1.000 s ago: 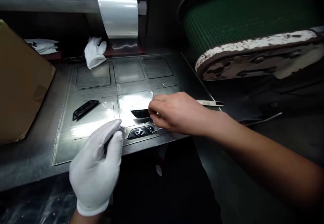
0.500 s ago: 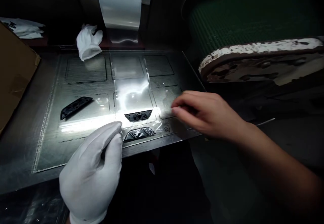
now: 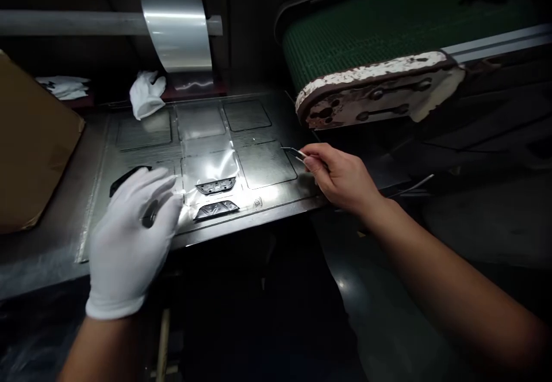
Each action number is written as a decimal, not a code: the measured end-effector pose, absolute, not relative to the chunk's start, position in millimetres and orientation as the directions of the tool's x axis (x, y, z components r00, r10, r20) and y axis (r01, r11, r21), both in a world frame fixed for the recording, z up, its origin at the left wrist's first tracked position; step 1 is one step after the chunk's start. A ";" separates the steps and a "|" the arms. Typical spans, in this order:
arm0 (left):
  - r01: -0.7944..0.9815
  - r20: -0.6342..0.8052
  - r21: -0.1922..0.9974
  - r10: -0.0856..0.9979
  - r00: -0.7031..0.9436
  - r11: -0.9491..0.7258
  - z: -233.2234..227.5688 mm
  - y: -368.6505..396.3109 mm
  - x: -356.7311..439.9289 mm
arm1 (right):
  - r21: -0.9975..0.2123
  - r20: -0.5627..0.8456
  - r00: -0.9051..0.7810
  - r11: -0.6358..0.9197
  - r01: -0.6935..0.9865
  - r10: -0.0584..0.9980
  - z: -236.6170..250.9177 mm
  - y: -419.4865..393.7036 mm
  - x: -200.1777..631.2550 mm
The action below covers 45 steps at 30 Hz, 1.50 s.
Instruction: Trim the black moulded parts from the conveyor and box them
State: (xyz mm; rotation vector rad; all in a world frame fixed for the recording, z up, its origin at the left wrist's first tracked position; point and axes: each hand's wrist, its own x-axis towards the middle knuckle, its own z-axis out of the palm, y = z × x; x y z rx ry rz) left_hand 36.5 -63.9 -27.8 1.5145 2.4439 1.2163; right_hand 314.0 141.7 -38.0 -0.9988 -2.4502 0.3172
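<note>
Just right of the gloved left hand (image 3: pixel 129 238), fingers spread, two black parts (image 3: pixel 215 198) lie crosswise; bare right hand (image 3: pixel 338 178) pinches a thin tool (image 3: pixel 295 152), farther off.

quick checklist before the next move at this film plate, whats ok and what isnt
1. Right hand has the thin tool pinched, tip over the metal plate: ok.
2. Gloved left hand on the film's left edge, fingers spread: ok; how firmly it presses, cannot tell.
3. Upper black part lies flat in the middle cell: ok.
4. Lower black part is under wrinkled clear film; fully wrapped, cannot tell.
5. Third black part is half hidden behind the gloved fingers: cannot tell.
6. Film roll hangs on its bar above the plate: ok.
</note>
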 end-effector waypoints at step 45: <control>0.971 0.051 0.142 0.981 0.187 -0.192 -9.8 -29.9 45.1 | -0.361 0.446 -0.629 0.771 0.524 0.636 -73.5 170.5 306.8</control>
